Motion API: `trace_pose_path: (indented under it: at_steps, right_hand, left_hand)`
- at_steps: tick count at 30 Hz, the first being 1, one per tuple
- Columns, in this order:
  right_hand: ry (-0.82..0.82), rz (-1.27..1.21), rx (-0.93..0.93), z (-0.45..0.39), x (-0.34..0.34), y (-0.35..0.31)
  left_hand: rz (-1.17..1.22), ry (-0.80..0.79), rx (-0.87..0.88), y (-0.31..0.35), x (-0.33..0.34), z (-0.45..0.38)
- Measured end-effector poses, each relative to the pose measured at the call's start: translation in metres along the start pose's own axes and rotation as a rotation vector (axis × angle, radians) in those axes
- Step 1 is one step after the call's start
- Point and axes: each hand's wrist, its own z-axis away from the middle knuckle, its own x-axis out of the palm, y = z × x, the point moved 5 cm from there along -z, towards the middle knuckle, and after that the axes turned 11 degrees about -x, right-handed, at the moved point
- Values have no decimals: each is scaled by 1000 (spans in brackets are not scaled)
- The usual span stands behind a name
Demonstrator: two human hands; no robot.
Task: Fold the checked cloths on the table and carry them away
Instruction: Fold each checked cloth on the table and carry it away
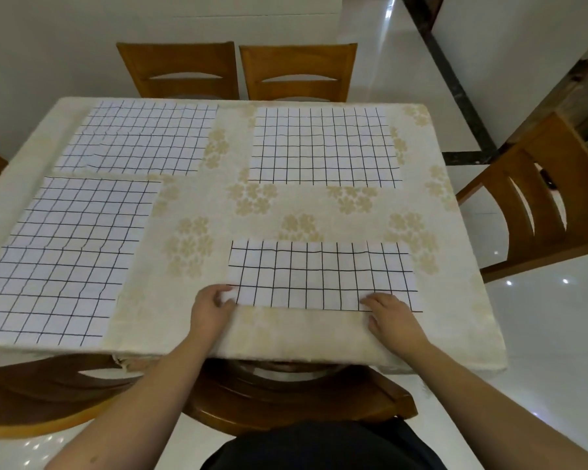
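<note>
Four checked cloths are lying on the floral tablecloth (pixel 286 212): half-folded cloth (pixel 323 276) at 5 o'clock, left hand (pixel 211 308) pinching its near-left corner, right hand (pixel 389 313) resting flat-fingered on its near-right edge; three unfolded.

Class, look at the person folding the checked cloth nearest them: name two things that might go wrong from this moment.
1. The near cloth lies close to the table edge; with the left hand and right hand only at its near corners, it may slip or fold crooked.
2. It lies on a loose tablecloth, which could bunch and shift the left cloth, whose edge already reaches the table's rim.
</note>
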Motion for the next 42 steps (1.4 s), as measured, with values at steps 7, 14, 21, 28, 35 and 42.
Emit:
trace_pose_path:
  at_steps: [7, 14, 21, 28, 35, 42]
  right_hand:
    - [-220, 18, -148, -23, 18, -28]
    - [-377, 27, -117, -29, 36, -35]
    - [-459, 57, -116, -25, 49, -34]
    - [-410, -1, -100, -25, 51, -36]
    - [-342, -69, -99, -31, 44, -45]
    - [-272, -251, -43, -40, 42, -51]
  left_hand:
    - [191, 22, -357, -8, 2, -6]
    - [153, -154, -436, -9, 17, -7]
    - [-78, -175, -429, 3, 27, 11]
    - [104, -135, -380, 11, 23, 22]
    - [244, -26, -200, 33, -4, 27]
    - [288, -23, 16, 86, -7, 41]
